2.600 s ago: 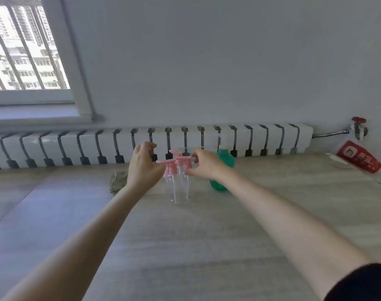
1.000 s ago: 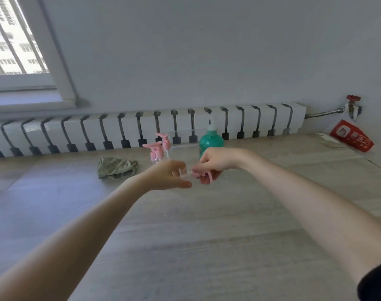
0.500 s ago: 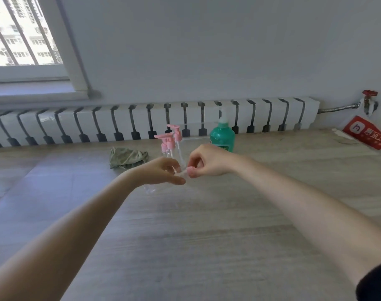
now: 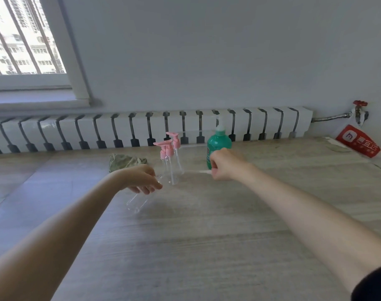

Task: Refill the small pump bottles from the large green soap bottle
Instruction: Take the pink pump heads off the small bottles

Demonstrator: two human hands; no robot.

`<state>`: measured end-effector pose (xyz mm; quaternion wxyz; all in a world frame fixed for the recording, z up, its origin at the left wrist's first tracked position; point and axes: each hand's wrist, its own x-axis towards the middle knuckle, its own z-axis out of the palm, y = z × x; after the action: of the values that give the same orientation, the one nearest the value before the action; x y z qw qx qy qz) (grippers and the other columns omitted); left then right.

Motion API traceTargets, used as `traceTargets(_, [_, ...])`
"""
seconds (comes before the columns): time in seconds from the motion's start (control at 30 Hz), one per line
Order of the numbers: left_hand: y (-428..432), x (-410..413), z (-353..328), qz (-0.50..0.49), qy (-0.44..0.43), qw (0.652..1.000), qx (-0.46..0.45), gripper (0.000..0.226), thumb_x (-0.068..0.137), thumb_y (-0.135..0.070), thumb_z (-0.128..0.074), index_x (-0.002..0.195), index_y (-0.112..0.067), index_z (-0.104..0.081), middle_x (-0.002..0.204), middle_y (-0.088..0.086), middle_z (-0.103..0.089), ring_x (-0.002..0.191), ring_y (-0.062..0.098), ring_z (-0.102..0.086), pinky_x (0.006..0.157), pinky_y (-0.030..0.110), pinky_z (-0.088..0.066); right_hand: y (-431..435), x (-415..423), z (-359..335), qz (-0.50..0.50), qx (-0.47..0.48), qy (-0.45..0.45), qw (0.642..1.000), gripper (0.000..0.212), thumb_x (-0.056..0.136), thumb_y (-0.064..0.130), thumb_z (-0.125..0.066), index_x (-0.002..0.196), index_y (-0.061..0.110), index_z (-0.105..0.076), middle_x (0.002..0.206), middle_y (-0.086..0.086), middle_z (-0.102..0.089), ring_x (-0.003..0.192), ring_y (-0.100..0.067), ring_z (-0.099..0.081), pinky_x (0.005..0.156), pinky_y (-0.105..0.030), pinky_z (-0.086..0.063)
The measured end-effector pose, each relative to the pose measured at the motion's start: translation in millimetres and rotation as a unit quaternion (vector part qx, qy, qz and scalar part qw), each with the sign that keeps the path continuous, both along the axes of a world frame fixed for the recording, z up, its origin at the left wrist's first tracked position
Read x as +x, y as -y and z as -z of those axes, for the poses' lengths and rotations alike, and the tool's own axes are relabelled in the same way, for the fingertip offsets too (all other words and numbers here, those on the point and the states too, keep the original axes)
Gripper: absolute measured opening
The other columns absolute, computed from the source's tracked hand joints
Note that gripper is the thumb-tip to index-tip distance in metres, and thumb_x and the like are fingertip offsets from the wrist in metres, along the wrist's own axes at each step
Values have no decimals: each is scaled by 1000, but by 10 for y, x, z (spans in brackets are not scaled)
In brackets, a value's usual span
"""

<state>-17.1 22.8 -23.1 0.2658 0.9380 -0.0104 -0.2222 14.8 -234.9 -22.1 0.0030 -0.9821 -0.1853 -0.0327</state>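
Centrally, above the middle of the wood-grain surface (image 4: 207,235), a small clear bottle (image 4: 137,203) with no pump on it is gripped near its neck by the left hand (image 4: 141,178). It is held tilted, with its base lowered toward the near-left and its open neck raised toward the right. The right hand (image 4: 225,167) is clenched around a thin pale tube (image 4: 199,171), which projects leftward from the fist toward the open neck without touching it; whether a pump head is enclosed in the fist cannot be told. Between the two hands and slightly beyond them, two clear bottles topped with pink pumps are stood upright close together, the nearer pump bottle (image 4: 166,168) just in front of the farther pump bottle (image 4: 178,159). The large green soap bottle (image 4: 219,144) is stood upright toward the far edge, directly behind the right hand and partly covered by it. A crumpled green cloth (image 4: 125,161) is laid left of the pump bottles, beyond the left hand. A white radiator (image 4: 141,127) is run along the far edge, under a barred window (image 4: 22,40) at the upper left. A red packet (image 4: 357,141) is propped at the far right corner, beneath a red-handled valve (image 4: 360,104).
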Motion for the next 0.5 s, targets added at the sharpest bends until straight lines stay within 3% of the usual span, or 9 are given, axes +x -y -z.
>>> traceTargets(0.13, [-127, 10, 11, -112, 102, 982, -108, 24, 82, -21, -72, 92, -9, -53, 86, 8, -60, 81, 19, -58, 80, 35, -53, 189, 31, 122, 96, -13, -107, 989, 21, 70, 25, -75, 85, 15, -63, 81, 2, -66, 72, -13, -63, 70, -30, -57])
traceTargets(0.3, [-226, 47, 74, -257, 247, 921, -158, 34, 78, -27, -76, 96, -11, -51, 94, 9, -58, 84, 23, -56, 76, 37, -50, 265, -1, 146, 177, 28, -167, 970, 22, 72, 24, -72, 87, 15, -60, 71, 4, -70, 59, -5, -67, 71, -25, -56])
traceTargets(0.37, [-224, 41, 117, -278, 273, 909, -147, 37, 79, -25, -76, 100, -11, -49, 95, 7, -56, 81, 20, -52, 66, 30, -45, 214, -20, 150, 179, 2, -170, 969, 19, 70, 23, -72, 83, 16, -61, 70, 6, -68, 57, -6, -64, 67, -23, -55])
traceTargets(0.5, [-245, 104, 240, -292, 257, 906, -169, 41, 80, -27, -75, 105, -10, -48, 88, 3, -53, 80, 19, -50, 73, 34, -46, 45, -45, 160, 173, -25, -180, 968, 20, 71, 24, -74, 82, 16, -60, 72, 5, -66, 58, -9, -63, 52, -20, -49])
